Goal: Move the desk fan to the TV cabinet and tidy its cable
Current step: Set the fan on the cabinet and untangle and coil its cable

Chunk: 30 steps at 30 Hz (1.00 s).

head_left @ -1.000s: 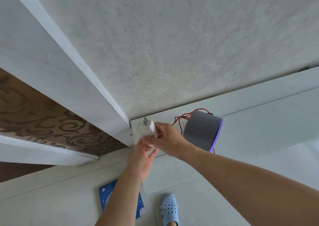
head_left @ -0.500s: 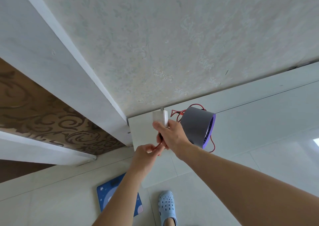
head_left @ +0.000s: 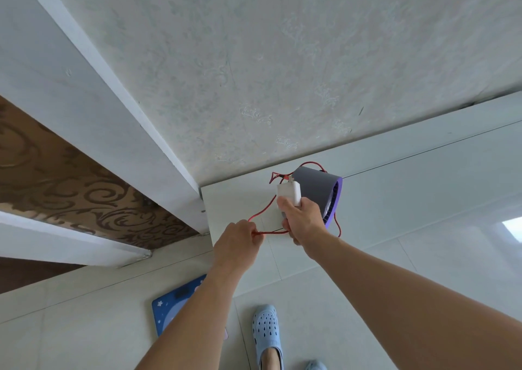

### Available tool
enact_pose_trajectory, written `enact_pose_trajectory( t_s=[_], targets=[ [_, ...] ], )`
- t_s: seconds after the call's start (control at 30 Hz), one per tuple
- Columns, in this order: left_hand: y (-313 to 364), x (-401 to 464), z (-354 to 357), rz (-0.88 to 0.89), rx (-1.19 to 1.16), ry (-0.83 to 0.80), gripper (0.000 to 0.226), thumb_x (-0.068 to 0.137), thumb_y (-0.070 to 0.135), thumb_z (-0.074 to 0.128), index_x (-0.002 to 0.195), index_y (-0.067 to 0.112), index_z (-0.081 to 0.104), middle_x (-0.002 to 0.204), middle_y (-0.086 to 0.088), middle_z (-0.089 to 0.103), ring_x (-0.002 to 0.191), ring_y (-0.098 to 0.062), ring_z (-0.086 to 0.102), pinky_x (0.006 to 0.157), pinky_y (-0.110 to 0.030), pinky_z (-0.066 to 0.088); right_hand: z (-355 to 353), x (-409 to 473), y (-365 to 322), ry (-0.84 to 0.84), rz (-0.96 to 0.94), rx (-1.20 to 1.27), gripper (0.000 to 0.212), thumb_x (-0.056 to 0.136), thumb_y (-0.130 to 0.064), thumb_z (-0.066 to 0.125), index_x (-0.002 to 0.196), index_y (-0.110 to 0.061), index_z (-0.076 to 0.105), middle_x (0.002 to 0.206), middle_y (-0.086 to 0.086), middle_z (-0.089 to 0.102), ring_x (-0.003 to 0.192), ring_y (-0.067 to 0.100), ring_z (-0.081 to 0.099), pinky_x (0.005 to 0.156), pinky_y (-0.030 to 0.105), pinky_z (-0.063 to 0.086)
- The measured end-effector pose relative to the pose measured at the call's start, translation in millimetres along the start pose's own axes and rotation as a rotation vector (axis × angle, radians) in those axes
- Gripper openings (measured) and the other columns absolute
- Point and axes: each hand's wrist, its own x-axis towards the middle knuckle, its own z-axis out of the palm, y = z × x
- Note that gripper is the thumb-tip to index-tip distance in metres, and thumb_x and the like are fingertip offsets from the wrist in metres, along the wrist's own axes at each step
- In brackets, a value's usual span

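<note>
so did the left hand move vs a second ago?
Yes. The left hand pulled leftward, away from the fan, drawing out the red cable.

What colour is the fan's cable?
Red. The cable shows best in the head view, looping from the left hand toward the fan.

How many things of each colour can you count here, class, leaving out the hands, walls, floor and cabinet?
Red: 1, the cable
White: 1, the plug adapter
Grey and purple: 1, the desk fan
Dark blue: 1, the scale
Light blue: 2, the clogs
Total: 6
</note>
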Motion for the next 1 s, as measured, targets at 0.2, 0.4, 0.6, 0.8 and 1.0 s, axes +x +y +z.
enact_pose_trajectory(
  t_s=[0.2,0.4,0.6,0.8,1.0],
  targets=[
    [0.9,4.2,-1.2,-0.082,-0.617,0.007,0.008,0.091,0.019,0.065,0.083,0.019,0.068,0.083,0.005,0.066,0.078,-0.007,0.058,0.065,-0.01,0.038,-12.1,1.7,-0.4,-0.012,-0.023,0.075,0.026,0.091,-0.03,0.061,0.095,-0.005,0.055,0.063,0.009,0.063,0.039,0.014,0.046,0.041,0.024,0.041],
    [15.2,0.4,-14.0,0.113,-0.29,-0.046,0.023,0.083,0.027,0.066,0.105,0.033,0.066,0.106,0.018,0.061,0.109,-0.007,0.045,0.096,-0.024,0.039,-12.9,0.6,-12.7,-0.057,-0.034,0.122,0.027,0.088,-0.031,0.066,0.093,-0.004,0.06,0.066,0.009,0.057,0.041,0.015,0.053,0.043,0.024,0.047],
    [33.9,-6.2,-38.3,-0.242,-1.285,-0.45,0.03,0.079,0.036,0.056,0.097,0.013,0.065,0.098,-0.005,0.063,0.099,-0.021,0.056,0.095,-0.046,0.046,-3.6,-6.3,-11.4,-0.221,-0.13,0.013,0.03,0.09,-0.025,0.066,0.1,0.003,0.061,0.07,0.012,0.066,0.056,0.025,0.063,0.05,0.031,0.055],
    [50.7,-1.7,-28.6,-0.326,-1.216,-0.148,0.03,0.087,0.026,0.07,0.113,0.016,0.062,0.103,-0.013,0.073,0.085,-0.022,0.072,0.068,-0.035,0.057,4.3,-14.7,12.2,-0.229,-0.327,-0.169,0.011,0.085,-0.007,0.058,0.092,-0.014,0.062,0.071,-0.006,0.063,0.06,0.007,0.061,0.061,0.029,0.054],
    [59.3,12.1,-44.9,-0.147,-1.248,0.086,0.039,0.067,0.026,0.076,0.1,0.013,0.061,0.089,-0.011,0.072,0.082,-0.02,0.069,0.09,-0.041,0.057,-15.2,-3.6,8.1,-0.024,-0.336,-0.22,0.032,0.088,-0.001,0.045,0.106,-0.023,0.062,0.084,-0.008,0.059,0.075,0.02,0.065,0.066,0.036,0.057]
  ],
)
